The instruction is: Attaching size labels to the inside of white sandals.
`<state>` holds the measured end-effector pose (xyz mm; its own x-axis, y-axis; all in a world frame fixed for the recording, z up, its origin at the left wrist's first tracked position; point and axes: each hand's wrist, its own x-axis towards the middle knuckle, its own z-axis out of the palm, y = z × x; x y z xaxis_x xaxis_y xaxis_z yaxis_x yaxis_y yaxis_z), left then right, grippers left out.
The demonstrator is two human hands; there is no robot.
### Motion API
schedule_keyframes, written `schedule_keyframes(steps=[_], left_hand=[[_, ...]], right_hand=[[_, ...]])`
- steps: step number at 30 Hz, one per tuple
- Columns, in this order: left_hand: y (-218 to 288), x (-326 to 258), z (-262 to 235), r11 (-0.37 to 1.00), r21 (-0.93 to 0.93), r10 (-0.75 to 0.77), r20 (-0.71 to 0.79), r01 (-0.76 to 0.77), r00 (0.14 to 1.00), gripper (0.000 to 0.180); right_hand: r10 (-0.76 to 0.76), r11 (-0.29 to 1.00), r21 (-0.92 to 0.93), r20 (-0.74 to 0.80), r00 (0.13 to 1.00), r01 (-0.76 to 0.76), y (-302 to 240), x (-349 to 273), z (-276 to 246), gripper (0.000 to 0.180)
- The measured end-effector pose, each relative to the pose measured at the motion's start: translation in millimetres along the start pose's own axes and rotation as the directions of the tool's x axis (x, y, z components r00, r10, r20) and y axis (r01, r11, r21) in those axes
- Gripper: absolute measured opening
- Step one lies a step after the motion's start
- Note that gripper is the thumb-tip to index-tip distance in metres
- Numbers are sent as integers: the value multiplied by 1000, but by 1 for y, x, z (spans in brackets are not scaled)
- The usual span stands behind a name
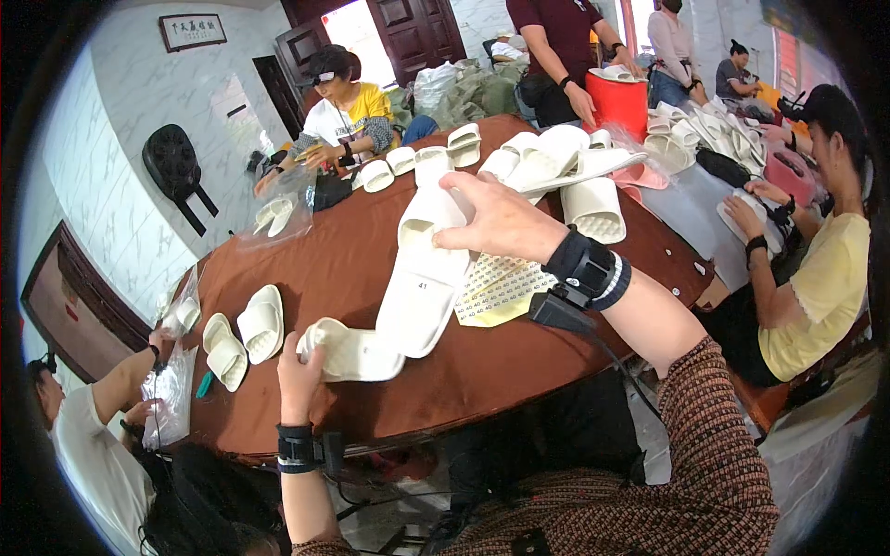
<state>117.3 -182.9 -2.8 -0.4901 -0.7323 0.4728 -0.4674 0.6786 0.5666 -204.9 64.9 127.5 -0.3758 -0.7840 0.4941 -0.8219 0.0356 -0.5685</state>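
My left hand [301, 375] is closed round the strap end of a cream slipper [362, 357], which lies sideways low over the brown cloth. My right hand [510, 221] grips another cream slipper [408, 315] near its strap, thumb and forefinger either side of it. This slipper's sole end points toward me and overlaps the toe of the first one; a small printed label sits on its insole. Under my right wrist lies a yellow-backed sheet of small stickers [501, 295], partly covered by the slipper. Both my wrists wear black bands.
On the brown-covered table [519, 371], a loose slipper pair [260, 324] lies to the left beside a green tool [205, 385]. A slipper pile [556, 157] stands beyond my right hand, near a red bucket [618, 107]. Co-workers sit left, right and across; one handles a bagged pair [274, 215].
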Motion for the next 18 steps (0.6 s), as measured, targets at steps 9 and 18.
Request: schedule_keyframes(steps=[9,18], left_hand=[[41,-32,7,977,175,-128,41,119,991,64],[92,-83,-8,991,130,-35,67,26,997,61]], right_hand=[[63,997,38,147,987,-69,10,-20,41,84],[39,985,155,225,974,-75,37,-33,77,93]])
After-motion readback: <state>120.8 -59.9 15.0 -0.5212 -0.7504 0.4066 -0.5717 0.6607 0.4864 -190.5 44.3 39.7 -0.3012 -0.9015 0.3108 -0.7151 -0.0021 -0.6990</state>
